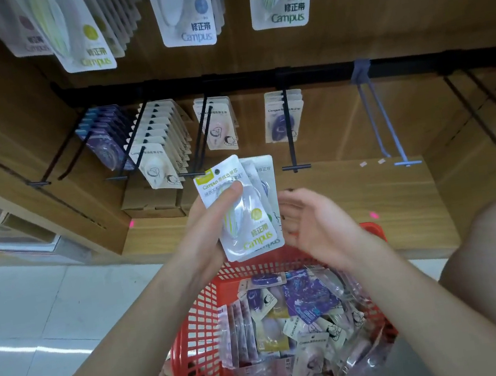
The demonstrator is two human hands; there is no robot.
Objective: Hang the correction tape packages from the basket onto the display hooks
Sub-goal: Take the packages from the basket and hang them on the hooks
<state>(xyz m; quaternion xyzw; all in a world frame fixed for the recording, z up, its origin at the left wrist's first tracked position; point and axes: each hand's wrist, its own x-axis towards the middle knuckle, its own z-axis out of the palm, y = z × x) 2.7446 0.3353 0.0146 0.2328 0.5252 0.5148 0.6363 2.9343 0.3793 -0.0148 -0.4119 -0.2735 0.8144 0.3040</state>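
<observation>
Your left thumb (231, 190) presses flat on the clear blister of the front card while the other fingers of your left hand (205, 226) curl behind, so you hold a small fan of correction tape packages (243, 208) clamped together, the yellow-green one in front and at least one more showing at its 3 o'clock edge. Your right hand (313, 223) hovers just beside that edge, fingers loosely apart and holding nothing; whether its fingertips touch the rear card is hard to tell. The grip sits on slick plastic, so when you peel one card away the others may slide out and drop. They would likely land in the red basket (197, 330) at 6 o'clock, among the mixed packages (294, 316) there, or miss its rim and hit the floor. The matching yellow-green stock (86, 41) hangs at 11 o'clock on the upper row, a long reach up; you could instead slot the card onto a wrong hook, since the nearer lower rail (256, 82) carries other designs and the bare hooks (385, 122) at 2 o'clock. The punch hole at the card's top is small, so a tilted card may miss the hook tip.
</observation>
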